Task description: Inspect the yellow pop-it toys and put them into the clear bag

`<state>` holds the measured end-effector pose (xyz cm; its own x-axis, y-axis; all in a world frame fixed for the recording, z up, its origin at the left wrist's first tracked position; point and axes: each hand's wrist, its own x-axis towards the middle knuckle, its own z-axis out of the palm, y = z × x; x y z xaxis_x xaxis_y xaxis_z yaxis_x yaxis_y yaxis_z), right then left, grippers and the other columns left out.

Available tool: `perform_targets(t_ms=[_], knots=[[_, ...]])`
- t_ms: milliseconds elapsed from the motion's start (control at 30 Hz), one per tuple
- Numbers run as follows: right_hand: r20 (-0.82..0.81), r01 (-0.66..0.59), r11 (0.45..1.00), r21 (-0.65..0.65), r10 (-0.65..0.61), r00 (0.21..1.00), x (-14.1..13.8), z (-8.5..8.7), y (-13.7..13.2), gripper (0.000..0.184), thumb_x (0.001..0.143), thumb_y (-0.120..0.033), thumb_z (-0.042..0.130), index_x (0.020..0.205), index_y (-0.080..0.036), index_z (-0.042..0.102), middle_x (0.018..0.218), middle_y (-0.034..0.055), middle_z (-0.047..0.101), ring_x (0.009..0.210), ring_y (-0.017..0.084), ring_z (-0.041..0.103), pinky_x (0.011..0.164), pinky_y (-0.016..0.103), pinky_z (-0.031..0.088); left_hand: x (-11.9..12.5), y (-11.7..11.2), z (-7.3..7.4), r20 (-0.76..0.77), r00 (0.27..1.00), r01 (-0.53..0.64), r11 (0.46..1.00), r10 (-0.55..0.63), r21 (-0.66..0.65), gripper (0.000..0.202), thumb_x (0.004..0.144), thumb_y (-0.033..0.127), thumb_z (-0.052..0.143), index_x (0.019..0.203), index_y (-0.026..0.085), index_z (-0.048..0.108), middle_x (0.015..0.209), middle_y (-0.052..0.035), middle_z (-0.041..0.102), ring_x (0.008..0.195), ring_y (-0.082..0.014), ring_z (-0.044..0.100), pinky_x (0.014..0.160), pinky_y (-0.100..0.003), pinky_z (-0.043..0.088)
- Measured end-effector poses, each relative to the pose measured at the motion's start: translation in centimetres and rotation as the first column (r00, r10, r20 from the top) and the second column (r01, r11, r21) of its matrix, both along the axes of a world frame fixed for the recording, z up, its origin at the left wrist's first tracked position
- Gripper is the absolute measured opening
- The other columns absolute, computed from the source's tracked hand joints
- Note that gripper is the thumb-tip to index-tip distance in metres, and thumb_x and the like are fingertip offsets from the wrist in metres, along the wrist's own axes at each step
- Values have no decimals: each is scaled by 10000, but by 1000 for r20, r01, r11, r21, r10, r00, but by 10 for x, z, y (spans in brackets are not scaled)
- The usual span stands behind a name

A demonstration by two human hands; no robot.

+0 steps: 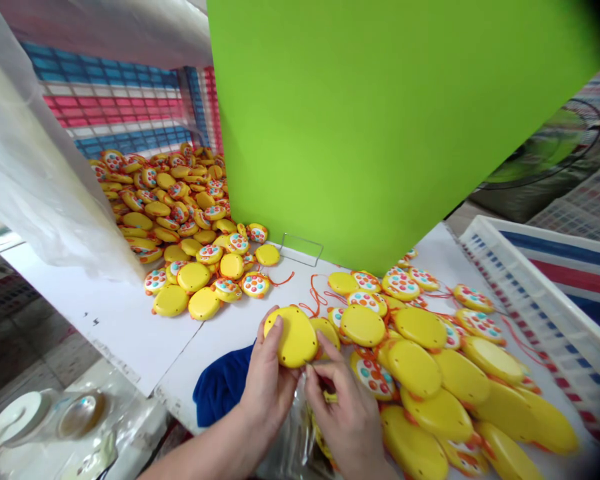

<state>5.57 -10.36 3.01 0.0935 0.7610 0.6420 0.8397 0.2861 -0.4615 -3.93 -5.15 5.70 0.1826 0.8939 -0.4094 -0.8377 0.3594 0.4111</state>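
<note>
My left hand (269, 375) grips a yellow oval plastic toy (294, 337), its plain back with small holes turned up and the thumb lying on it. Against the toy's lower right edge is my right hand (344, 400), thumb and fingertips pinched together; what they hold, if anything, is too small to make out. Just beyond the right fingers lies another yellow toy (326, 331). Many like it are heaped to the right, some showing a white face with coloured dots (375, 375) and orange trim. Below the hands is clear plastic, partly hidden.
A tall green panel (350, 120) stands across the white table (115, 320). More toys (170, 200) pile up at the back left beside plastic sheeting (55, 167). Dark blue cloth (223, 383) lies by my left wrist. A white crate (485, 233) is at right, loose orange cords (316, 297) behind.
</note>
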Motion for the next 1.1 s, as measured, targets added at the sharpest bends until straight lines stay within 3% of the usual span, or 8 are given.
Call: perform_targets(t_ms=[767,900,1000,1100], knots=[[19,-23,1000,-9,24,1000,1,-6,-1,131,905,-219,482,791,-201,544,1138,192,674,653,166,696,624,291,554,-1,0,-2,-10,1000,1,1000,0,13,353,784,232,684,1096,186,525,960,-49,665,855,-199,662,778,-299,529],[-92,-12,996,-85,4,996,13,-1,2,134,911,-275,490,811,-206,548,1091,147,692,760,181,707,619,266,561,-4,2,-4,-14,997,73,997,-73,10,368,799,247,670,1130,200,517,966,-49,665,849,-197,658,776,-303,528],[-130,-61,984,-170,39,991,26,7,4,123,925,-271,469,895,-204,567,1056,116,682,930,200,671,751,297,556,-7,5,-7,-3,988,156,988,-156,13,355,820,319,650,1133,205,528,988,-55,665,843,-198,654,771,-311,528],[-80,-98,982,-161,86,993,34,15,7,166,940,-235,432,952,-200,593,1019,101,631,975,211,624,838,348,519,-10,8,-4,5,981,196,981,-196,2,323,859,393,587,1108,191,552,965,-65,667,793,-189,652,740,-313,533]])
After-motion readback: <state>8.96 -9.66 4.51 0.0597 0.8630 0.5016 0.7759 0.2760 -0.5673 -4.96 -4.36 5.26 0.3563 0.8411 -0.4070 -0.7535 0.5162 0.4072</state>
